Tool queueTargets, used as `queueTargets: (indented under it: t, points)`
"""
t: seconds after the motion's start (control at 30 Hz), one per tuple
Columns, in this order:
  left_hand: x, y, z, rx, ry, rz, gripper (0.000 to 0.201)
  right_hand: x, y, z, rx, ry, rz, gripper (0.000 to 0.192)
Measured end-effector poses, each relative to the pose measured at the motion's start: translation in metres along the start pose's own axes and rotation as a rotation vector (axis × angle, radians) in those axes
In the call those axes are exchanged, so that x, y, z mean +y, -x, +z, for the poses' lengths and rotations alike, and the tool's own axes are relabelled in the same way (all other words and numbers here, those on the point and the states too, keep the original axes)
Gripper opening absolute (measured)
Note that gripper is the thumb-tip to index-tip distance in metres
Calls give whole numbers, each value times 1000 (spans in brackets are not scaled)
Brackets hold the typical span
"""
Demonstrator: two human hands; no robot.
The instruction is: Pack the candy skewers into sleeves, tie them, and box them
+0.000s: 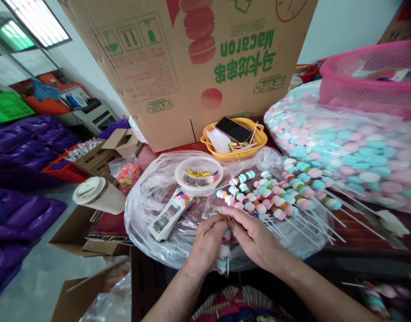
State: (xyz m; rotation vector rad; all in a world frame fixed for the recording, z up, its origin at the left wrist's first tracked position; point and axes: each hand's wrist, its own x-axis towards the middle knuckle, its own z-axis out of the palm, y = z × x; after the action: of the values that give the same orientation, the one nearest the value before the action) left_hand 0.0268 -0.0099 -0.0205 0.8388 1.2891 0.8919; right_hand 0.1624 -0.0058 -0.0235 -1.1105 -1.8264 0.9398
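Head view: both hands meet at the near edge of the table [356, 232], over the front lip of a clear plastic sheet [148, 197] spread across it. The left hand [207, 241] is closed in a pinch around the top of a bagged marshmallow skewer [223, 259], which hangs down from the fingers past the table edge; the right hand [255, 239] is closed likewise, thumb and forefinger pressed to the same bag neck, where a thin gold twist tie [222, 216] shows between the fingertips. Judged from this, the step in hand is closing the bag neck with the tie; the next move calls for a firm pinch on the neck by one hand while the other turns the tie ends, without letting the skewer slip. Both wrists are low, forearms converging from the bottom of the frame, knuckles up, fingers curled inward. Just beyond the right hand, a row of unbagged skewers [276, 197] lies on the sheet, sticks pointing to the right edge. A round clear tub [199, 175] holding ties and labels sits toward the middle, a stack of printed labels [168, 215] to its near left. Farther back stand a yellow basket [234, 138], a large carton [192, 67] and, along the right edge, a big bag of loose marshmallows [343, 138].
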Motion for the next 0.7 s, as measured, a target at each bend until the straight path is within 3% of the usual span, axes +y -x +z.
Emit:
queueTargets:
  t: [0.1,0.2,0.3,0.37,0.43,0.53,0.6,0.63,0.7]
  points:
    - [-10,3,-6,-99,-20,10,17,7,1,-3,-85,43,22,49]
    - [-21,4,-9,-113,29,55,25,13,4,-1,-123,133,58,57]
    - [-25,2,-6,-28,208,20,34,14,8,8,44,138,102,57]
    - [-23,2,-6,-8,301,-7,34,10,11,9,126,38,171,42]
    - [-21,2,-10,-101,332,-111,35,4,12,2,6,-82,204,19]
    - [-21,1,-20,-412,351,-347,44,-4,11,-14,-252,-151,1,27]
    - [-22,0,-26,-553,393,-380,50,-5,11,-21,-318,-170,-157,27]
    - [-22,0,-27,-564,412,-360,52,-3,12,-21,-328,-173,-177,26]
    - [-19,1,-26,-470,414,-308,55,1,11,-16,-264,-117,-126,27]
